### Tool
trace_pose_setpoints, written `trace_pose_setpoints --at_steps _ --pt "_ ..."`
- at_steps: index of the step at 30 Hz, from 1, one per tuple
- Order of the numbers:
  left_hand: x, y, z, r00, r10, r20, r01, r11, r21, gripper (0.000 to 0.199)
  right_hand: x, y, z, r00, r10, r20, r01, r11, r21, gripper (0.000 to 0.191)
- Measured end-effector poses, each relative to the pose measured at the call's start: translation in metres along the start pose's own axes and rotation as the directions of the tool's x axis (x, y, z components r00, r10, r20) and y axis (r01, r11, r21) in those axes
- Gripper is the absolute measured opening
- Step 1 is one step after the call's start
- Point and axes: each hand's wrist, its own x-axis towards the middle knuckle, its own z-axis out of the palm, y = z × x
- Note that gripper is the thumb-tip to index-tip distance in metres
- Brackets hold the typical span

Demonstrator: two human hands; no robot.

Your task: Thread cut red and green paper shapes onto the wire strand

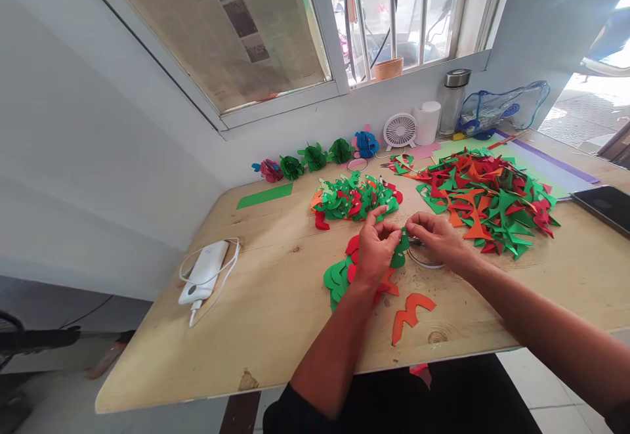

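Observation:
My left hand (378,249) is closed in a pinch on a green paper cutout (399,254), held just above the table. At the cutout's top edge, my right hand (437,232) has its fingertips pinched together; whatever is between them is too small to make out. Under and beside my left wrist lie green cutouts (336,280) and red cutouts (352,247), partly hidden by my forearm. A curved orange paper piece (412,316) lies nearer the table's front edge. Beneath my right hand shows part of a white ring (427,264), mostly covered.
Beyond my hands are a pile of green and red cutouts (352,197) and, rightward, a heap of paper scraps (485,191). Paper figures (315,156), a small fan (399,132) and a glass bottle (451,104) line the wall. A power bank (204,272) lies left, a phone (608,205) right.

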Motion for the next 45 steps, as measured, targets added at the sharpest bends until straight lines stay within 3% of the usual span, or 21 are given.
trace_pose_setpoints --at_steps 9,14,21,28,32,37,41,45 --pt "0.001 -0.006 0.000 0.997 0.062 0.035 -0.065 0.992 0.110 0.054 0.002 0.004 0.002 0.998 -0.029 -0.049 0.025 0.997 -0.068 0.022" --pt "0.001 -0.005 0.000 0.998 0.007 0.058 -0.011 0.998 0.069 0.056 0.000 0.001 0.000 0.995 -0.042 -0.087 0.035 0.995 -0.089 0.020" --pt "0.001 -0.002 -0.001 0.996 -0.051 0.067 0.051 0.999 0.009 0.059 -0.001 -0.003 -0.001 0.999 -0.019 -0.026 0.019 1.000 -0.001 0.023" --pt "0.000 -0.004 0.000 0.995 -0.049 0.087 0.048 0.999 0.013 0.059 0.001 0.000 -0.001 0.996 -0.010 -0.092 0.009 1.000 -0.013 0.023" --pt "-0.003 -0.002 0.002 0.992 0.027 0.120 -0.044 0.988 0.145 0.068 0.001 0.000 -0.003 0.984 -0.005 -0.176 0.001 1.000 -0.025 0.024" --pt "-0.009 -0.005 0.005 0.962 0.123 0.244 -0.202 0.921 0.333 0.085 0.001 -0.001 -0.003 0.969 0.013 -0.247 -0.018 1.000 -0.017 0.024" --pt "-0.010 -0.012 0.005 0.929 0.210 0.304 -0.333 0.831 0.445 0.083 0.002 -0.002 -0.005 0.965 0.022 -0.262 -0.018 1.000 0.017 0.025" --pt "-0.009 -0.013 0.004 0.931 0.227 0.286 -0.348 0.790 0.504 0.081 0.003 0.000 -0.006 0.961 0.045 -0.273 -0.034 0.998 0.046 0.024"
